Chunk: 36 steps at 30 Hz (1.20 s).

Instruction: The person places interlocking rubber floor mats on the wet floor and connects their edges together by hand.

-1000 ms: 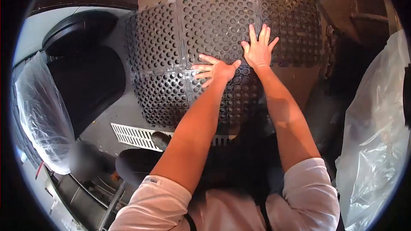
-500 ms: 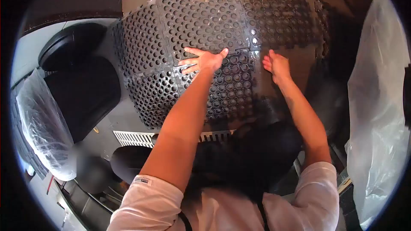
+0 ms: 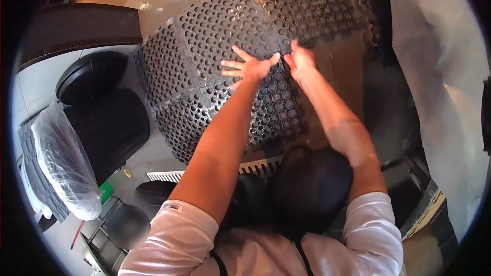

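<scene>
Black rubber mats (image 3: pixel 225 25) full of round holes lie joined edge to edge on the wet floor. My left hand (image 3: pixel 254 67) is open on them, palm down with fingers spread and the thumb pointing to the seam. Close beside that thumb, my right hand (image 3: pixel 302 62) is closed at the corner where the mat pieces meet. Its fingers are bent around the mat's edge there, and the fingertips are partly hidden. Bare wet floor (image 3: pixel 332 71) shows to the right of this hand.
A black chair (image 3: pixel 110 128) stands at the left, beside a clear plastic bag (image 3: pixel 66 163). A slotted drain grate (image 3: pixel 163 175) runs in front of my knees. Translucent plastic sheeting (image 3: pixel 434 61) hangs at the right. A dark panel (image 3: pixel 87 30) stands at the upper left.
My right hand has moved left and up from over the bare floor to the mat seam next to my left thumb. My left hand stays spread on the mat. The view has shifted slightly.
</scene>
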{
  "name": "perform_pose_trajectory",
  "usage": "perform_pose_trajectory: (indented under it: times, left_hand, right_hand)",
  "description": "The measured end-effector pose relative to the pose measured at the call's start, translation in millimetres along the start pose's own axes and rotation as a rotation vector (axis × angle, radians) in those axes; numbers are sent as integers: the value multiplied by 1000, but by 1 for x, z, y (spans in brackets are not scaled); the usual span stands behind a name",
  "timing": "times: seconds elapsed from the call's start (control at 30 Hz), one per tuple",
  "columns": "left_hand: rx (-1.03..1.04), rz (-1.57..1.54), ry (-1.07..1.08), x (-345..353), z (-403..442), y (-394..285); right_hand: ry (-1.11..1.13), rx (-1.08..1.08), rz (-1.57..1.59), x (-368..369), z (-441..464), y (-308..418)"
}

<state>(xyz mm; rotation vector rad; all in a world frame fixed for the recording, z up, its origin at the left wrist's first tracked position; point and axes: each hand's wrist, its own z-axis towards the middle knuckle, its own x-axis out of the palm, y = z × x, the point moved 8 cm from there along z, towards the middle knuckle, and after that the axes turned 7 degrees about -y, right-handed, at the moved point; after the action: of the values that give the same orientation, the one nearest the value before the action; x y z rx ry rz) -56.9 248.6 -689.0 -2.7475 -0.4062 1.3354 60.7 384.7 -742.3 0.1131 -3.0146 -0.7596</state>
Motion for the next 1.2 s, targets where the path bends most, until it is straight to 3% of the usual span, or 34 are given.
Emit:
perform_pose_trajectory:
  times: [0.13, 0.27, 0.4, 0.57, 0.67, 0.8, 0.83, 0.87, 0.9, 1.0, 1.2]
  left_hand:
    - [-34, 12, -15, 2, -1, 0]
    - [-15, -7, -4, -1, 0, 0]
    - [-38, 24, 50, 4, 7, 2]
    - [-35, 57, 64, 3, 6, 2]
    - [-28, 65, 79, 0, 2, -1]
    - [-62, 67, 32, -2, 2, 0]
    - [-69, 55, -13, -7, -3, -2]
    - [-63, 41, -20, -6, -3, -3]
    - [-60, 32, -13, -7, -7, -4]
    - [-32, 27, -35, -9, -8, -6]
    - [-37, 70, -26, -12, -9, -9]
  right_hand:
    - [4, 27, 264, -4, -3, -8]
    - [164, 42, 171, 23, -15, 4]
    - [-14, -105, -193, -23, -12, -2]
    - [205, -53, -183, -3, -28, -16]
    - [361, 159, 172, 2, -21, -13]
    - [409, 69, -128, -26, -17, 8]
    - [315, -162, -318, -41, -19, 37]
    - [120, -539, -464, -64, -17, 75]
    - [-239, -1102, -614, -92, -33, 123]
    - [-848, -1496, -1001, -173, -47, 196]
    - [-847, -1165, -1636, -208, 26, 249]
